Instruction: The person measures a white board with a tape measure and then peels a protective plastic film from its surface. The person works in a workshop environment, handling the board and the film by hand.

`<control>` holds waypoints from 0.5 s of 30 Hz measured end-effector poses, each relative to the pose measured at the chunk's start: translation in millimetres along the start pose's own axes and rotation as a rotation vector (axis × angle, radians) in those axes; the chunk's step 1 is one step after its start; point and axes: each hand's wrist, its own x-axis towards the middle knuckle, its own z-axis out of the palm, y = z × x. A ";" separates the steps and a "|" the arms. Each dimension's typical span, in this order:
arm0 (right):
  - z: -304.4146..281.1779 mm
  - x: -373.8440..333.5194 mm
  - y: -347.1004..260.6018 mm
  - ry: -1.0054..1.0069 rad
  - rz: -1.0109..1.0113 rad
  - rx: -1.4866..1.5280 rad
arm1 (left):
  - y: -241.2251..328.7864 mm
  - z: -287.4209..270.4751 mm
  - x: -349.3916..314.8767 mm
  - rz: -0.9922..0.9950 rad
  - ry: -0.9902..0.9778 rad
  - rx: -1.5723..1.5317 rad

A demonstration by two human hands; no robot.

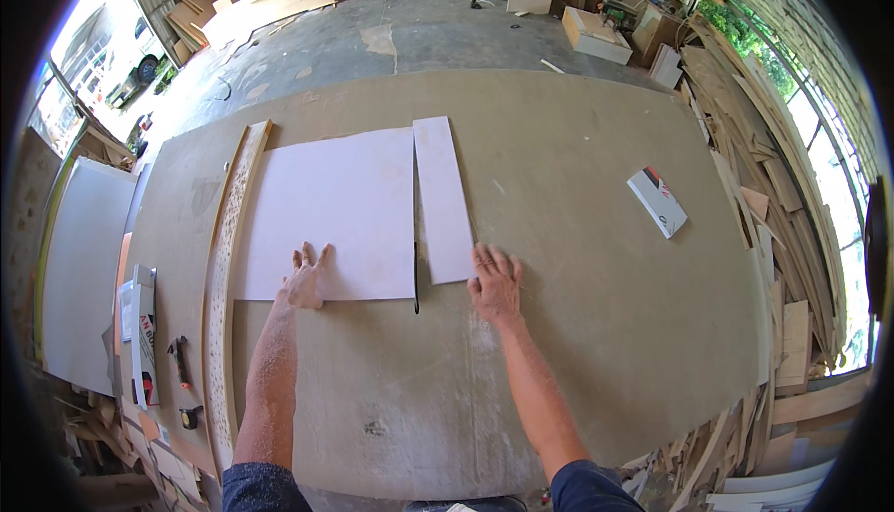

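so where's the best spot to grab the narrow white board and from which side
Probably the middle of its long right edge, coming from the right with the right hand, which is at its near right corner. The narrow white board lies flat on the table; its left edge sits close to the large white panel, leaving less finger room there.

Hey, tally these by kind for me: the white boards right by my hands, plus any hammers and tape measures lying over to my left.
White boards: 2
Hammer: 1
Tape measure: 1
Total: 4
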 end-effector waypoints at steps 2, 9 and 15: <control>9.1 12.5 13.9 0.111 0.198 -0.031 | 1.5 -5.8 8.4 0.010 0.006 -0.004; -4.7 32.9 -1.7 0.173 0.100 -0.002 | 7.1 -35.5 44.1 -0.016 -0.006 -0.004; -11.5 33.7 -4.4 0.142 0.125 -0.031 | 12.2 -61.7 95.0 -0.015 0.013 -0.035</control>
